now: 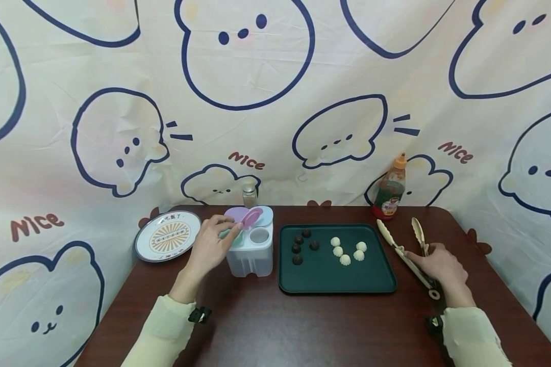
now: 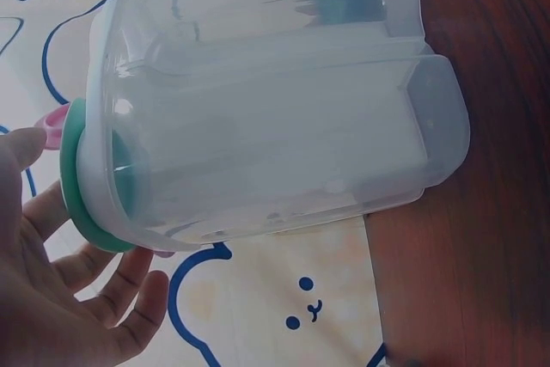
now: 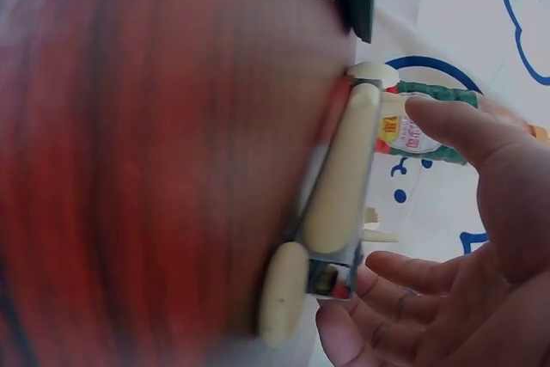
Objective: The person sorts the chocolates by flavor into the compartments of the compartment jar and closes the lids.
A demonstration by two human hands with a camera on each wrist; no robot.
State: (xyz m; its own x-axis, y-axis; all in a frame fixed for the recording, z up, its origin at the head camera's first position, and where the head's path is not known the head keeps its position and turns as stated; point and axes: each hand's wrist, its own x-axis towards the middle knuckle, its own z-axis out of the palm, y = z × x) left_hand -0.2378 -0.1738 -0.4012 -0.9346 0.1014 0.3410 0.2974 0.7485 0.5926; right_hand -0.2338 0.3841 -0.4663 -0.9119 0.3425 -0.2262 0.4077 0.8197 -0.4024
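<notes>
— So what was laid out, biggest thing first?

— Well, the brown tabletop (image 1: 266, 326) carried everything. At its middle sat a dark green tray (image 1: 337, 283) with five dark balls (image 1: 303, 246) toward its left edge and five pale dumplings (image 1: 349, 250) toward its right. A round patterned plate (image 1: 167, 236) lay by the left edge of the tabletop, and a sauce bottle (image 1: 390, 191) stood at the back edge, right of centre.

— And the hands?

— The left hand (image 1: 209, 247) was at the clear seasoning box (image 1: 251, 243), which stood just left of the tray. Its fingertips were pinching the pink lid flap (image 1: 251, 217) on the box's top; the left wrist view showed the other fingers loosely spread beside the box's green rim (image 2: 79, 186). The right hand (image 1: 438, 265) rested on the cream tongs (image 1: 406, 253), which lay on the tabletop near the right edge, just beyond the tray. Its fingers curled around the handle end, though the arms of the tongs stood spread apart.

— Which step was that, in your view?

— I judged it an opening step: a flap being lifted on the box while the tongs were being taken up. The next move would call for a firm squeeze on the tongs and a steady left hand so the light box didn't tip.
</notes>
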